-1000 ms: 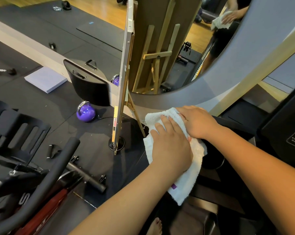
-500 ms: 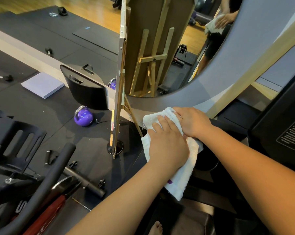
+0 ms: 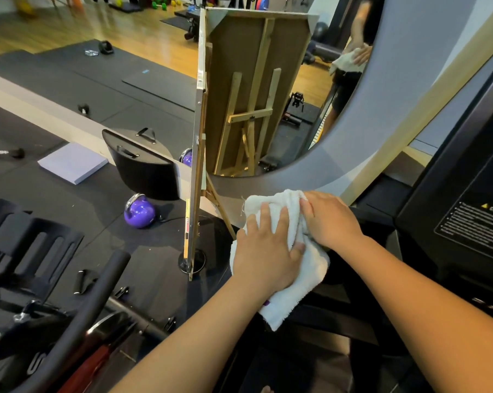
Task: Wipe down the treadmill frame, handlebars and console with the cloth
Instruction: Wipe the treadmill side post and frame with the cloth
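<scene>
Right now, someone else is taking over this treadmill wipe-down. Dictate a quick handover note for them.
Left hand: pressed flat on the white cloth, fingers fairly straight.
Right hand: fingers curled into the cloth's upper end.
Cloth: draped over the black handlebar, to the left of the console.
Done: only this handlebar stretch is under the cloth; what else has been wiped cannot be told.
Left: probably the console and the rest of the frame.

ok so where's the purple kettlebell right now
The purple kettlebell sits on the black floor mat, left of centre in the head view. It is on the near side of the black handled case and left of the easel's base.
</scene>
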Action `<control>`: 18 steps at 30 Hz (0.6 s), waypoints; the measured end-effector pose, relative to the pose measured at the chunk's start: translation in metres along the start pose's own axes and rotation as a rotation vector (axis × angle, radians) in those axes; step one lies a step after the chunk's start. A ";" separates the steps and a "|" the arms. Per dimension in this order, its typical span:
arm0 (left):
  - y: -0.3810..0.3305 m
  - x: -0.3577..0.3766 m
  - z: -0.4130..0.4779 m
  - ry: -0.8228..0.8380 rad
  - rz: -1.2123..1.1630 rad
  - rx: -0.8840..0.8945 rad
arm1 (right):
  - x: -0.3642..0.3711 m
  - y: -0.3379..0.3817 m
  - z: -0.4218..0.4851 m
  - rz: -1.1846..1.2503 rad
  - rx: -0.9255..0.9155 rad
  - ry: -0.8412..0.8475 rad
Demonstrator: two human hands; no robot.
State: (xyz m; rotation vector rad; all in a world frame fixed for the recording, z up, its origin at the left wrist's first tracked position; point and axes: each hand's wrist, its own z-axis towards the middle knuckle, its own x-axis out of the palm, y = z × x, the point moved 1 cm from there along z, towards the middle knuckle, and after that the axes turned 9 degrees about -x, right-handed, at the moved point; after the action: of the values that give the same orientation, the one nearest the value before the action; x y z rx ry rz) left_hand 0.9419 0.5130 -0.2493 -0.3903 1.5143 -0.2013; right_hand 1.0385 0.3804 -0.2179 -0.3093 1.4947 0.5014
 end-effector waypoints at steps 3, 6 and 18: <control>0.001 0.002 -0.002 0.033 -0.001 -0.012 | -0.009 -0.014 -0.017 -0.062 0.124 0.050; -0.003 0.003 -0.001 0.038 0.027 -0.029 | -0.018 -0.011 -0.036 -0.205 0.234 0.164; -0.007 -0.007 -0.002 0.101 0.073 0.076 | -0.001 0.001 0.001 0.108 -0.037 0.095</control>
State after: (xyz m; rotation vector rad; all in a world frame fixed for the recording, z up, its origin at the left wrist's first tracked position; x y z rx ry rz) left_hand 0.9405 0.5090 -0.2401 -0.2675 1.6123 -0.2233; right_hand 1.0392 0.3817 -0.2169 -0.2863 1.6019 0.6080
